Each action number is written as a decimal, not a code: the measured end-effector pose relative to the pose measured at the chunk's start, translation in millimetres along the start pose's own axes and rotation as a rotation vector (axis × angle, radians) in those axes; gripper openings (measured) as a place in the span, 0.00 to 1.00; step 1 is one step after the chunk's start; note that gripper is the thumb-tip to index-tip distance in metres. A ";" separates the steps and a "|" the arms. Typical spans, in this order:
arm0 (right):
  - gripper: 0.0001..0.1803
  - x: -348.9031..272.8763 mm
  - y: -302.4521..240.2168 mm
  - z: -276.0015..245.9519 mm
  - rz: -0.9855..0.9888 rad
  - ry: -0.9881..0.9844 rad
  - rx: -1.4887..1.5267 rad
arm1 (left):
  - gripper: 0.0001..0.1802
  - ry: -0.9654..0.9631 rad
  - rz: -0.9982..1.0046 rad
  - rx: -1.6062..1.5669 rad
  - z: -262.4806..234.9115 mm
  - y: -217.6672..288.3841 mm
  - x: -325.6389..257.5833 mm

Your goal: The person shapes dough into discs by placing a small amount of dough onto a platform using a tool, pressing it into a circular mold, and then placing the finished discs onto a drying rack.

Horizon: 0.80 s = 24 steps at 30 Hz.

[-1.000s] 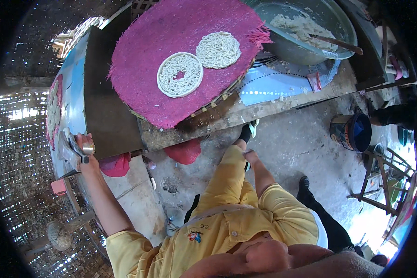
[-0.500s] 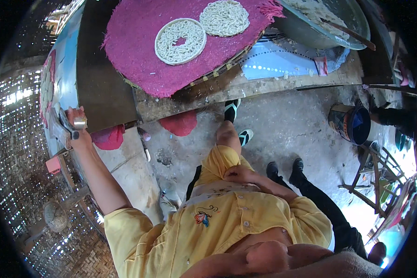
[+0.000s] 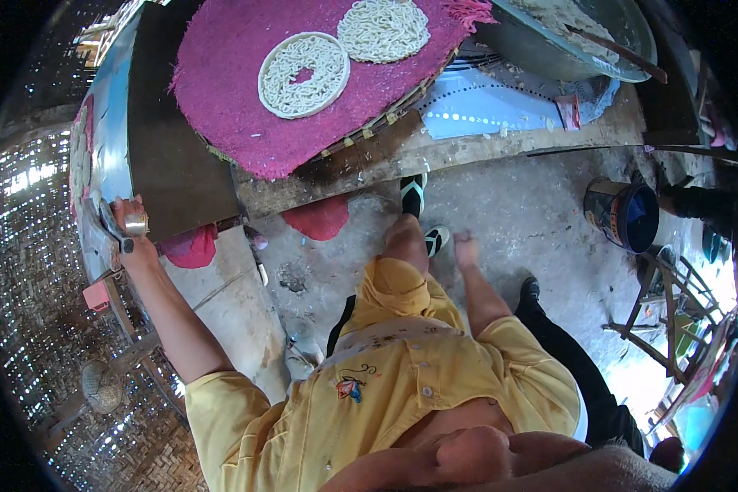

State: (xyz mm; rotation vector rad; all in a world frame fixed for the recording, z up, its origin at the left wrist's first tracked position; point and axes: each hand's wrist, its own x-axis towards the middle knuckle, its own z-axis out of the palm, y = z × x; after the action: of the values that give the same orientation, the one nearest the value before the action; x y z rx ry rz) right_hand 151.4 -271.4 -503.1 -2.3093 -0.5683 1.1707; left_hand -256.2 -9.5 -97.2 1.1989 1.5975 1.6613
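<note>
At the left edge of the table, my left hand is closed around a grey metal hand tool with a lever. A short shiny metal cylinder shows against that hand; its exact kind is unclear. My right hand is out over the floor in front of my lap, away from the table. Its fingers are smeared, and I see nothing in it. On a pink cloth over a round woven tray lie a ring-edged disc of white noodle-like strands and a second flat round of strands.
A big basin with pale dough-like stuff and a wooden stick stands at the far right of the table. A dark bucket and wooden frame are at right. Another person's dark-clad leg is beside me.
My right hand has lifted off my lap and swung forward and right. My left hand stays at the metal tool. The view has shifted slightly.
</note>
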 end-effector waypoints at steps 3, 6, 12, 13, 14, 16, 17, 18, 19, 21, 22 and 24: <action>0.15 1.0 -37.6 -14.0 -0.031 -0.169 0.243 | 0.09 -0.046 -0.010 0.055 -0.6 -0.1 8.7; 0.16 -22.0 -56.7 -24.4 0.257 -0.644 0.794 | 0.09 -0.162 0.003 0.010 -39.7 -14.5 18.1; 0.19 -110.1 -75.2 27.7 -1.018 -0.994 -0.376 | 0.08 -0.117 -0.017 0.085 -23.3 -12.0 16.0; 0.21 -101.0 -81.5 28.0 -0.914 -1.050 -0.425 | 0.08 -0.052 -0.040 0.096 -21.2 -10.3 13.4; 0.23 -89.0 -86.9 24.6 -0.819 -1.117 -0.482 | 0.10 -0.111 -0.043 0.089 -51.9 -21.8 27.1; 0.23 -29.1 -49.2 44.8 -0.467 -0.688 -0.757 | 0.11 -0.133 -0.015 0.070 -45.8 -25.6 28.6; 0.23 -10.3 -53.2 23.2 -0.443 -0.364 -0.499 | 0.13 -0.135 0.008 0.066 -50.5 -29.8 27.5; 0.21 3.3 -53.3 13.4 -0.327 -0.140 -0.564 | 0.14 -0.137 0.014 0.087 -50.9 -32.7 28.9; 0.18 9.5 -53.5 8.1 -0.210 0.076 -0.620 | 0.15 -0.133 0.022 0.113 -53.3 -32.9 28.6; 0.19 6.9 -53.4 -4.2 -0.253 -0.131 -0.616 | 0.15 -0.108 -0.017 0.067 -46.0 -29.3 27.3; 0.20 1.9 -53.2 -6.9 -0.301 -0.343 -0.615 | 0.15 -0.161 -0.013 0.046 -54.9 -35.3 36.0; 0.18 -23.3 -44.0 -9.6 -0.365 -0.317 -0.537 | 0.16 -0.150 -0.024 0.022 -59.9 -38.2 38.0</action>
State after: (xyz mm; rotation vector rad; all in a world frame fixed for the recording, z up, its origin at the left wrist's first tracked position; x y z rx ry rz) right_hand 140.3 -251.6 -457.7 -2.2870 -1.5097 1.3208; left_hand -333.0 -0.5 -119.6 1.2785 1.5353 1.5052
